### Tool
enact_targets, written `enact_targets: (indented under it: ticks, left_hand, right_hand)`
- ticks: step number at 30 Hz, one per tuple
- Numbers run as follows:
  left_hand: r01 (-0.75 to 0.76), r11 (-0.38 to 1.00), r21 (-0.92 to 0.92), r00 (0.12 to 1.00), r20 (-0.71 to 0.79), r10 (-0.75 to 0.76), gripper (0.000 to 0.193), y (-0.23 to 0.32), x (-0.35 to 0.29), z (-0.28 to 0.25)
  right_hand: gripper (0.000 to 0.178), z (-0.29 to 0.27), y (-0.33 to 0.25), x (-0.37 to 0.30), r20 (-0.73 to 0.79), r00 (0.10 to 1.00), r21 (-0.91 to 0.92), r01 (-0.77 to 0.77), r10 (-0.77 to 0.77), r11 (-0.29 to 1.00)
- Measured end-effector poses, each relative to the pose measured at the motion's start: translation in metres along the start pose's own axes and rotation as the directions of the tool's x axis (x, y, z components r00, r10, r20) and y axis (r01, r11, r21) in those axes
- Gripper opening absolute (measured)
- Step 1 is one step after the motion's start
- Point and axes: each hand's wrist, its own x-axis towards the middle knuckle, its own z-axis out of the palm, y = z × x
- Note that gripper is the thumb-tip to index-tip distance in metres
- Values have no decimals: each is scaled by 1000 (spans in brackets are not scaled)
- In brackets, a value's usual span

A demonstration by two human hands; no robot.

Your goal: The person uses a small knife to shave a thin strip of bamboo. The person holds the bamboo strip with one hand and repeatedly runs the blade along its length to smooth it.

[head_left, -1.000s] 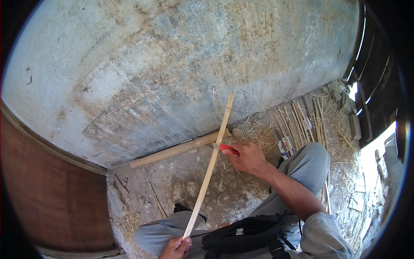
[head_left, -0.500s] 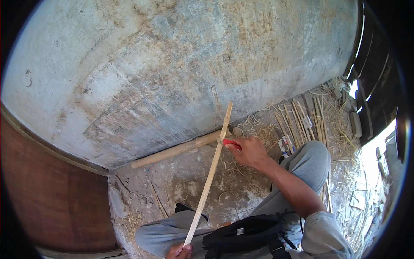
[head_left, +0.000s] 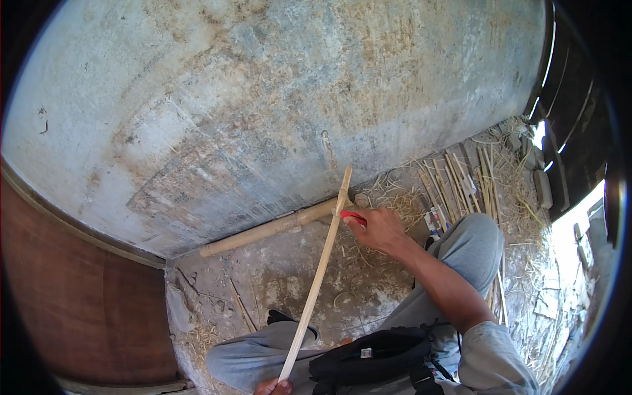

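Observation:
A long, pale bamboo strip slants up and away from my lap, its far end in front of the wall. My left hand, at the lower picture edge, is closed round the strip's near end. The fingers of my right hand are wrapped round the red handle of a knife. The blade lies at the strip, just below a node in its upper part; little of the blade shows.
Behind the strip, a thick bamboo pole lies along the foot of the stained wall. Several thin bamboo sticks and shavings lie at the right. A black bag rests at my lap. A brown panel stands at the left.
The bamboo strip has slid a little toward me, with its far end now lower. My left hand has dropped slightly with it; my right hand and the knife have hardly moved.

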Motion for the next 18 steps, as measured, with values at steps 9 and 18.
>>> enact_targets:
  ticks: [9, 18]
  left_hand:
    - [33, 970, 239, 999, -9, -32, 37, -18, -20, -22]
    - [-49, 999, -7, 998, 36, 49, 34, -5, -15, -14]
  right_hand:
    - [44, -13, 32, 24, -59, 962, 124, -257, 266, 958]
    - [44, -13, 38, 2, 285, 890, -169, -317, 354, 933]
